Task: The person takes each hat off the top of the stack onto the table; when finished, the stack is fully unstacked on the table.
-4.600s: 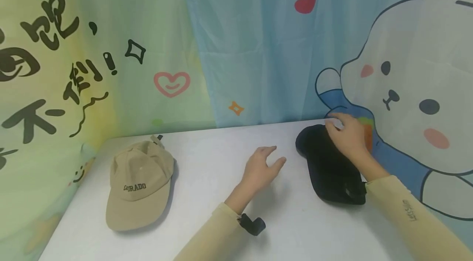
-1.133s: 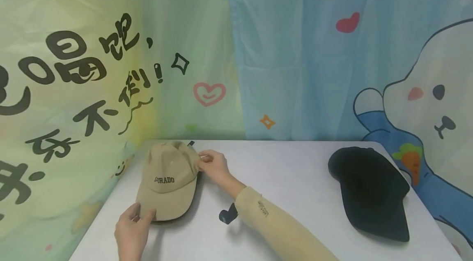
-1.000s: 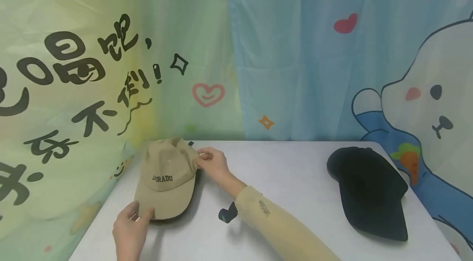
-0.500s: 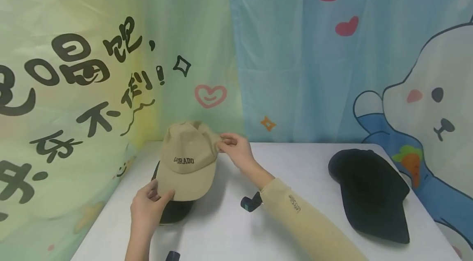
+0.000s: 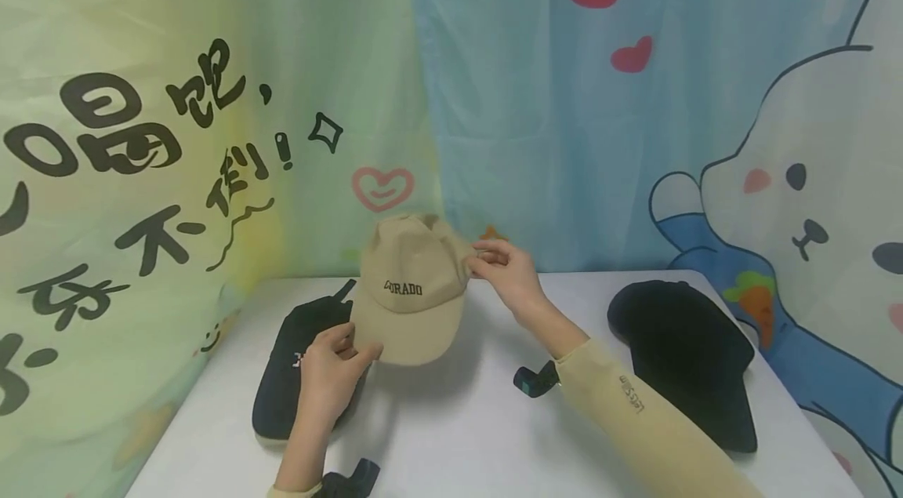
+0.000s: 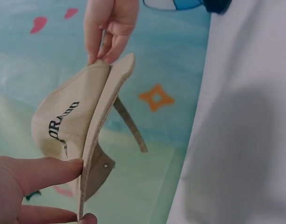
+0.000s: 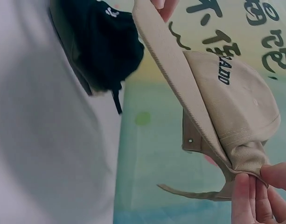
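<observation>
A beige baseball cap (image 5: 409, 259) with dark lettering on its front is held up above the white table. My left hand (image 5: 330, 372) pinches the edge of its brim; in the left wrist view the thumb lies on top and fingers are beneath. My right hand (image 5: 513, 282) pinches the side of the crown, as the right wrist view shows, with the unfastened back strap (image 7: 194, 192) hanging near it. Behind my left hand a dark cap (image 5: 278, 380) with a small pale emblem lies on the table, partly hidden by that hand and the beige brim.
A black cap (image 5: 684, 349) lies at the right of the white table (image 5: 466, 435). Patterned curtains (image 5: 494, 90) close off the back and left side. A black wrist camera (image 5: 538, 379) sticks out under my right wrist.
My hands first were apart, the right at the black cap. They then took hold of the beige cap, lifted it off the dark cap beneath, and carried it up and right, uncovering the dark cap.
</observation>
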Demonstrator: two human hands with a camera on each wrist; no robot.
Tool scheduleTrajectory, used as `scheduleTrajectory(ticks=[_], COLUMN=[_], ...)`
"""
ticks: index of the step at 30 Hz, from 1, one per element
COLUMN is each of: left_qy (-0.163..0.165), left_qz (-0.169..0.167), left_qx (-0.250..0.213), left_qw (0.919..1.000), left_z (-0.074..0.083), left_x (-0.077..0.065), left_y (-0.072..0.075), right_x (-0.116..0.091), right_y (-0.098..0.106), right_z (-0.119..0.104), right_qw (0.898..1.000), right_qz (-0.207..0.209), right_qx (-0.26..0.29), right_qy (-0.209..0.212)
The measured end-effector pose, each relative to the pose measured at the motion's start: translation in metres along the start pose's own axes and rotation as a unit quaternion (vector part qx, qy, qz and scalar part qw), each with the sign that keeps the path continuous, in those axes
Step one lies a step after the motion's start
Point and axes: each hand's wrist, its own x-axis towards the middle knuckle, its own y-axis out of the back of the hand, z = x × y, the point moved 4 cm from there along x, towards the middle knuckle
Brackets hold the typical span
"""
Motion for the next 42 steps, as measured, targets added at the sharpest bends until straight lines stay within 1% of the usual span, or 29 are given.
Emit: scheduleTrajectory(ticks=[5, 9, 12, 19, 22, 25, 27, 32, 37, 42], left_qy=[-0.014, -0.024, -0.018, -0.013, -0.006, 0.004, 0.008, 0.011, 0.011, 0.002], left_qz=[-0.021, -0.048, -0.066, -0.108, -0.127, -0.144, -0.156, -0.174, -0.178, -0.182], left_qx=[-0.043, -0.071, -0.089, -0.109, -0.113, -0.113, -0.114, -0.109, -0.106, -0.11], left_qw=[0.9988, 0.996, 0.9936, 0.988, 0.9854, 0.983, 0.981, 0.9788, 0.9782, 0.9771], left_z=[0.014, 0.02, 0.022, 0.031, 0.033, 0.033, 0.032, 0.029, 0.027, 0.025], left_x=[0.002, 0.002, 0.0, -0.006, -0.008, -0.011, -0.014, -0.019, -0.026, -0.032], left_y=[-0.021, -0.038, -0.049, -0.081, -0.097, -0.113, -0.123, -0.14, -0.157, -0.173], right_x=[-0.01, -0.019, -0.025, -0.045, -0.051, -0.057, -0.06, -0.064, -0.068, -0.073], right_y=[0.035, 0.061, 0.077, 0.11, 0.125, 0.138, 0.147, 0.159, 0.171, 0.179], right_z=[-0.007, -0.008, -0.008, -0.008, -0.003, 0.002, 0.006, 0.017, 0.027, 0.034], right_qw=[0.999, 0.998, 0.997, 0.993, 0.988, 0.984, 0.981, 0.976, 0.97, 0.965], right_qz=[0.012, 0.017, 0.02, 0.044, 0.058, 0.069, 0.075, 0.081, 0.088, 0.096], right_qx=[-0.029, -0.055, -0.071, -0.111, -0.138, -0.161, -0.178, -0.203, -0.225, -0.242], right_qy=[0.01, 0.009, 0.004, -0.019, -0.026, -0.024, -0.02, -0.019, -0.021, -0.03])
